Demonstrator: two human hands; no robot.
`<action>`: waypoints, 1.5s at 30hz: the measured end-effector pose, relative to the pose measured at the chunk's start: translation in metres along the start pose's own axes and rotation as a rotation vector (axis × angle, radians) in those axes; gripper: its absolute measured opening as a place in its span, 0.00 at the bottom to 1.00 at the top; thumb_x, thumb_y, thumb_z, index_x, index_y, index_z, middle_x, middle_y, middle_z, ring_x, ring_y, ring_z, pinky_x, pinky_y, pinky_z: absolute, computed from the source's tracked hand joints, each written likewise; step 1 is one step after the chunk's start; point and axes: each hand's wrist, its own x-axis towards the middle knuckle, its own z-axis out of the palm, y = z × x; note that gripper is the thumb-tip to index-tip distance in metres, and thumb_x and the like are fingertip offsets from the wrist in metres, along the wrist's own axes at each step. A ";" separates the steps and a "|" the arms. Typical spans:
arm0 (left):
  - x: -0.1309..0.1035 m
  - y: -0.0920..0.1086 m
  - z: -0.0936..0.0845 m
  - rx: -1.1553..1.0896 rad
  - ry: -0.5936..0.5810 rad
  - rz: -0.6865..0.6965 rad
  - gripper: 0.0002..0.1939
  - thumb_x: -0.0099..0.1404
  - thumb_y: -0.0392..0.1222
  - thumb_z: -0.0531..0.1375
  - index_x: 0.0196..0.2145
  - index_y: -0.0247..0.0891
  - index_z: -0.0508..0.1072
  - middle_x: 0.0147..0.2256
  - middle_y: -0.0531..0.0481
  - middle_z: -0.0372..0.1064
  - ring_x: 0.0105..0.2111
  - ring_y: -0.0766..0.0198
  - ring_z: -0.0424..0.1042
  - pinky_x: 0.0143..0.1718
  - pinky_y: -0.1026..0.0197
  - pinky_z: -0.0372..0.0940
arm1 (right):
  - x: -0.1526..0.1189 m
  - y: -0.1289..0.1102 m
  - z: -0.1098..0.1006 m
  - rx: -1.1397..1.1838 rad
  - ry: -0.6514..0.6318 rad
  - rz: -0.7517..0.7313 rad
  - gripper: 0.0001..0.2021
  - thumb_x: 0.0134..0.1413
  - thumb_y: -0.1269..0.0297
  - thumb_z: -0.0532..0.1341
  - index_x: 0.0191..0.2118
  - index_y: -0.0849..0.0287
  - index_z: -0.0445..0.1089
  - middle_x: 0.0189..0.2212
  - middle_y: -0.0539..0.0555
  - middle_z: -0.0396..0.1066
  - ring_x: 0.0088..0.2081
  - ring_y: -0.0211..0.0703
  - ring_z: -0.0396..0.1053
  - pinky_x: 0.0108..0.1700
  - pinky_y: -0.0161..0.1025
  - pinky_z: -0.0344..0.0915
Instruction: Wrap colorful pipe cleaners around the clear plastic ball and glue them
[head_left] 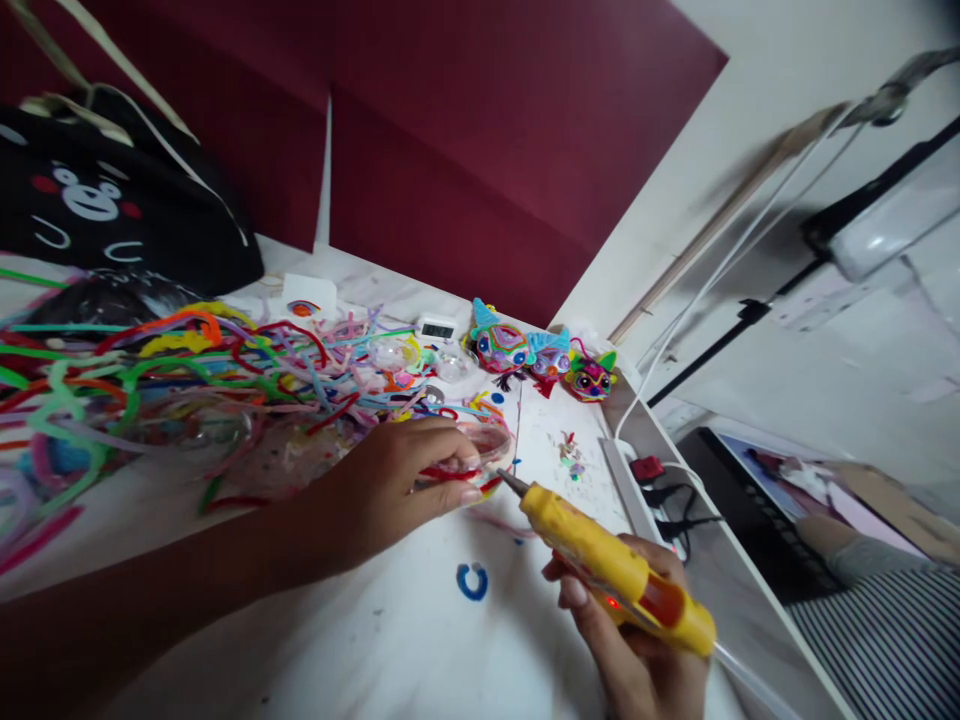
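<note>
My left hand [382,480] pinches a clear plastic dome-like piece [491,440] with red pipe cleaner [441,472] along its near edge. My right hand [652,640] is wrapped round a yellow hot glue gun [589,540], whose small red light is lit. The gun's metal nozzle [512,482] points left, close to the clear piece and my left thumb; whether it touches I cannot tell. Below them, a small open ring of blue pipe cleaner [472,594] lies on the white table [390,640].
Many coloured pipe cleaners [187,350] are heaped at left. Three decorated animal-face balls [501,345] stand at the back beside a small digital timer [436,328]. A black bag [127,200] sits back left. A power strip [634,490] with plugs runs along the right edge; someone's striped clothing [877,620] shows beyond.
</note>
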 end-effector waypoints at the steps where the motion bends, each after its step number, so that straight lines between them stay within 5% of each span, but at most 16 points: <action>1: 0.000 0.000 0.000 0.012 0.000 0.011 0.02 0.61 0.37 0.60 0.31 0.38 0.73 0.32 0.55 0.74 0.31 0.67 0.71 0.36 0.68 0.62 | -0.002 0.002 0.000 -0.013 0.001 0.001 0.14 0.52 0.55 0.68 0.40 0.55 0.67 0.31 0.53 0.76 0.33 0.45 0.77 0.34 0.37 0.73; 8: -0.001 -0.003 0.004 0.080 0.011 0.059 0.03 0.62 0.38 0.60 0.31 0.38 0.73 0.30 0.55 0.72 0.30 0.66 0.70 0.33 0.66 0.60 | -0.009 0.009 -0.001 -0.087 0.015 -0.072 0.14 0.54 0.57 0.66 0.44 0.52 0.65 0.34 0.51 0.76 0.34 0.43 0.76 0.40 0.39 0.72; 20: -0.003 -0.003 0.006 0.129 0.005 0.105 0.05 0.65 0.39 0.58 0.32 0.39 0.72 0.39 0.52 0.75 0.40 0.63 0.73 0.43 0.65 0.63 | -0.004 0.000 0.007 -0.101 -0.046 -0.288 0.09 0.60 0.64 0.62 0.44 0.54 0.64 0.33 0.52 0.72 0.34 0.43 0.73 0.35 0.37 0.69; 34: -0.004 -0.003 0.009 0.160 0.022 0.172 0.06 0.67 0.40 0.57 0.32 0.39 0.71 0.35 0.52 0.75 0.43 0.63 0.73 0.43 0.66 0.63 | 0.006 0.004 -0.005 -0.234 -0.173 -0.507 0.11 0.57 0.71 0.61 0.45 0.54 0.64 0.33 0.51 0.70 0.33 0.42 0.73 0.30 0.34 0.67; 45: -0.004 0.001 0.006 0.162 -0.020 0.120 0.07 0.67 0.41 0.57 0.32 0.39 0.72 0.38 0.50 0.75 0.46 0.60 0.72 0.46 0.64 0.63 | 0.003 0.013 -0.008 -0.302 -0.090 -0.474 0.10 0.57 0.66 0.62 0.44 0.55 0.64 0.34 0.51 0.72 0.32 0.41 0.74 0.28 0.32 0.66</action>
